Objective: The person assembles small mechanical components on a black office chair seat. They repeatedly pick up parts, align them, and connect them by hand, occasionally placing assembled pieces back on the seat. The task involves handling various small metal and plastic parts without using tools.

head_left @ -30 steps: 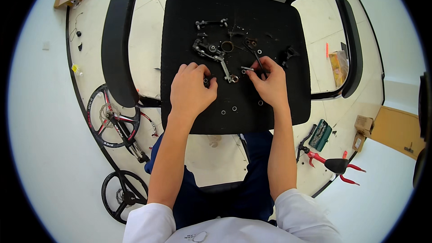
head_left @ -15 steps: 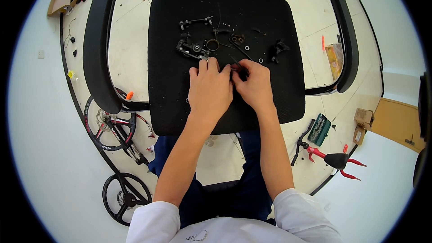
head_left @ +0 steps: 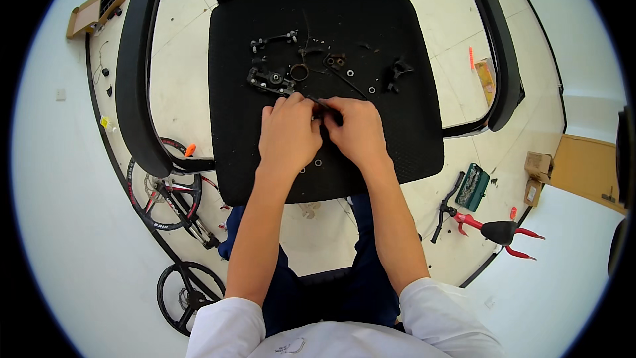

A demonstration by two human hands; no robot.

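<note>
Both forearms are stretched forward over the black seat [head_left: 411, 126], with the left hand [head_left: 290, 134] and right hand [head_left: 358, 129] brought close together, backs up and fingers bent inward. A dark rod [head_left: 320, 103] is gripped between the thumb and fingers of the right hand, its visible end pointed up and left toward the left fingertips. The left fingers are curled, but whether anything is held by them cannot be made out. The rod is placed in the narrow gap between the hands, above the seat. Just beyond the left fingertips the caliper [head_left: 270, 81] is laid, with a ring [head_left: 299, 72] beside it; beyond the right hand a bent bar [head_left: 348, 84] is seen, and near the left wrist a washer [head_left: 318, 163]. The caliper's near end is lost behind the left fingers, the rod's lower part is covered by the right hand, and anything small between the fingertips is too dark to be distinguished
</note>
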